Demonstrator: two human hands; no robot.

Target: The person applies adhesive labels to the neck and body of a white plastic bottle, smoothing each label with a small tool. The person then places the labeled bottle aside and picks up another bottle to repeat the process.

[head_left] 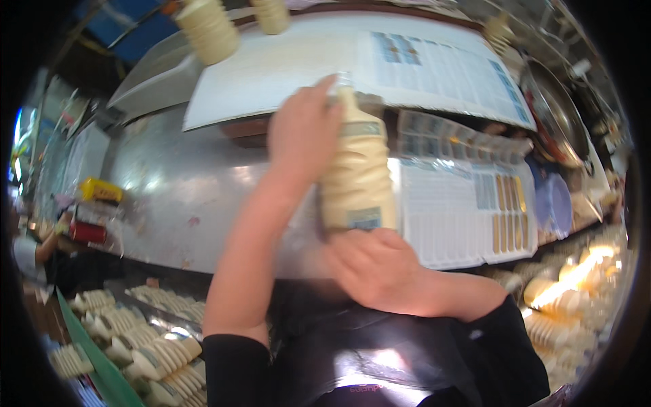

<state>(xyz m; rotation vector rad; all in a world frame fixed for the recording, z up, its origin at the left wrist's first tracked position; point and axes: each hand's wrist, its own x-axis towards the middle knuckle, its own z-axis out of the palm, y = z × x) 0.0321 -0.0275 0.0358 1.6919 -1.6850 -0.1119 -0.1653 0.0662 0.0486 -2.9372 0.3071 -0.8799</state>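
A cream ribbed plastic bottle (357,173) with grey-blue label bands is between my hands, its narrow neck pointing away from me. My left hand (305,132) is closed around the neck end, the fingers partly hidden and slightly blurred. At the neck's tip, by my fingers, a small clear or whitish piece (343,79) shows. My right hand (376,266) has its fingers curled against the bottle's base. Just right of the bottle lies a white sheet (441,224) with rows of pale strips and gold-coloured strips.
A metal table (169,183) spans the middle, with a white board (285,74) across its far side. Two more cream bottles (209,32) stand beyond. A clear compartment tray (461,139), a purple cup (553,203) and a metal pan (553,108) are at right. Piled bottles (163,353) flank me.
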